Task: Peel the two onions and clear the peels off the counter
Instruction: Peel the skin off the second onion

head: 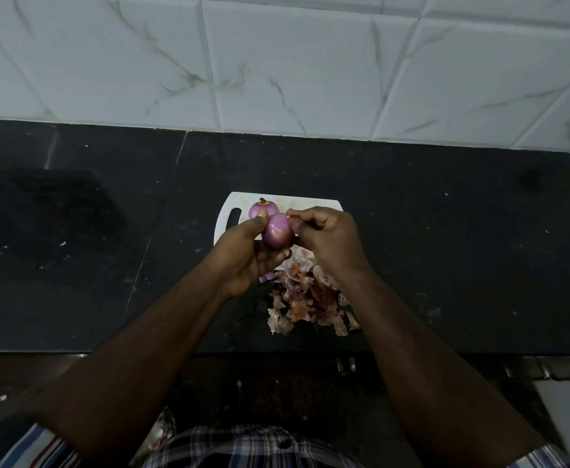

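Peels point(310, 298) lie heaped below our hands because our left hand point(246, 255) cradles the onion point(276, 234) above the cutting board point(310, 202) while our right hand point(327, 238) pinches its tip skin, the other onion point(262, 208) resting peeled behind.

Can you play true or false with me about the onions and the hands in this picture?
1. The left hand holds a purple onion. True.
2. The other onion lies on the black counter. False: it rests on the white cutting board.
3. The peels are piled partly on the black counter, near the person. True.
4. The right hand lies flat on the counter. False: it is raised by the held onion, its fingers pinching at the onion's top end.
5. The wall behind is red brick. False: it is white tiles with grey veins.
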`<move>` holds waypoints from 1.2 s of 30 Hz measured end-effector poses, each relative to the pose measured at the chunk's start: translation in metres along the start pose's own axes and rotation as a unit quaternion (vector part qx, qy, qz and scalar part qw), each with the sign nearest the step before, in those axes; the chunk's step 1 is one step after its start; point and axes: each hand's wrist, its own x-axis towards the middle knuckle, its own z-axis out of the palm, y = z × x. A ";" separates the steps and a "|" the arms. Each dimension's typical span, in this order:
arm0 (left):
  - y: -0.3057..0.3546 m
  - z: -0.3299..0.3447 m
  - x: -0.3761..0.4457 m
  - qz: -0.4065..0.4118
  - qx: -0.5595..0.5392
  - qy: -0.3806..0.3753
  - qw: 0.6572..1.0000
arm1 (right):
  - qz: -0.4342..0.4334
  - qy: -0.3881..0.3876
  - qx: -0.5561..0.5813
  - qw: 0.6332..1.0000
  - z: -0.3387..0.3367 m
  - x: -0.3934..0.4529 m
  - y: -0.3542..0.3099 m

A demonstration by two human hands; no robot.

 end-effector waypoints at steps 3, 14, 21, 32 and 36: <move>-0.002 -0.003 0.000 -0.013 0.002 -0.010 1.000 | 0.003 0.011 -0.031 0.999 0.000 0.003 0.004; 0.000 -0.010 0.004 -0.018 0.011 -0.033 0.999 | 0.024 -0.021 -0.142 0.989 -0.026 0.000 -0.004; -0.002 -0.001 0.005 0.042 0.036 -0.022 0.998 | -0.024 0.035 -0.078 0.996 0.003 -0.011 -0.011; 0.002 -0.009 0.008 0.019 0.020 -0.019 0.999 | 0.047 -0.002 -0.170 0.984 -0.021 -0.012 0.008; 0.003 -0.003 0.005 -0.002 0.026 -0.030 0.999 | -0.021 -0.046 -0.096 0.994 -0.019 -0.015 -0.009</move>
